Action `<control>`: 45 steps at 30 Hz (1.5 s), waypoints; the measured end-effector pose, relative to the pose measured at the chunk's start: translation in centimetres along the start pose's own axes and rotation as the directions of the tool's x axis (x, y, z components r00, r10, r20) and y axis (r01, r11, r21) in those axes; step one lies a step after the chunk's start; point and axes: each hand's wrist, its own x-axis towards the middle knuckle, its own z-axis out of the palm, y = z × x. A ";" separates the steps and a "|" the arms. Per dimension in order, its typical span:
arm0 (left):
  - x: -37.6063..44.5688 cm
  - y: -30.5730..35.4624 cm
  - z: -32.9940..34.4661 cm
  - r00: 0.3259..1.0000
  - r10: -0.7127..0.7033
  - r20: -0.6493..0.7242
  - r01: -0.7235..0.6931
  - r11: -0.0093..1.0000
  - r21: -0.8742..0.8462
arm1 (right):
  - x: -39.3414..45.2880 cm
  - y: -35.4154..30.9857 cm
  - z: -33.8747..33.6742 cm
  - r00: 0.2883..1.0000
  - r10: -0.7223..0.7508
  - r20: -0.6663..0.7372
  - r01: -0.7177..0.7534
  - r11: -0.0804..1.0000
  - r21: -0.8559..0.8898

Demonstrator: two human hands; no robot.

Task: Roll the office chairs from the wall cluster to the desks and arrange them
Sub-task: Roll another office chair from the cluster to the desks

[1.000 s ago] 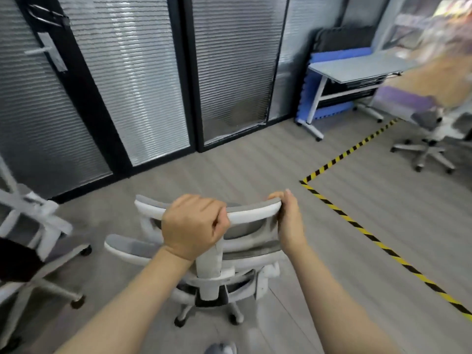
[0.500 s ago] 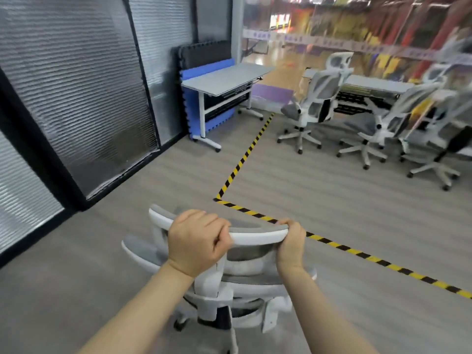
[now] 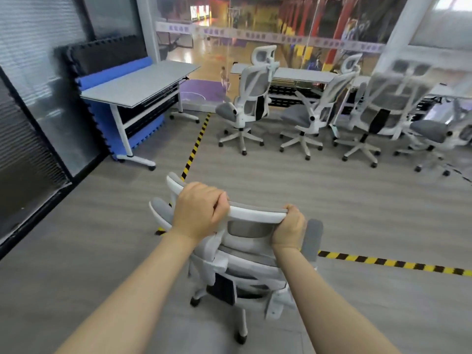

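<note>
Head view: desk chairs (image 3: 250,98) nearer, both hands (image 3: 201,209) apparently unmoved on headrest (image 3: 255,214).

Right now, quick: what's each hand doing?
Left hand: closed over the top of the chair headrest.
Right hand: closed on the headrest's right end.

Just one head cam, looking forward and down from right behind the grip on the headrest (image 3: 255,214), desks (image 3: 143,83) well beyond it.

Five office chairs (image 3: 251,254) (one held), two desks (image 3: 143,83), two hands (image 3: 201,213).
</note>
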 end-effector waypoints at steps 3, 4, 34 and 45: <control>6.8 -2.9 5.0 0.999 -0.026 0.025 0.026 0.999 -0.022 | 7.6 1.3 3.4 0.999 0.014 -0.047 -0.015 1.000 -0.017; 8.7 -3.9 6.6 0.999 -0.034 0.026 0.035 0.999 -0.029 | 10.0 1.9 4.6 0.999 0.013 -0.046 -0.014 1.000 -0.026; 59.3 -34.4 43.9 0.988 0.067 0.142 -0.050 0.991 -0.122 | 71.6 8.1 40.1 0.961 0.270 0.066 -0.265 0.961 -0.076; 72.9 -44.3 51.8 0.978 -0.021 0.209 0.042 0.995 -0.096 | 86.8 10.2 50.6 0.941 0.203 0.271 -0.166 0.974 -0.153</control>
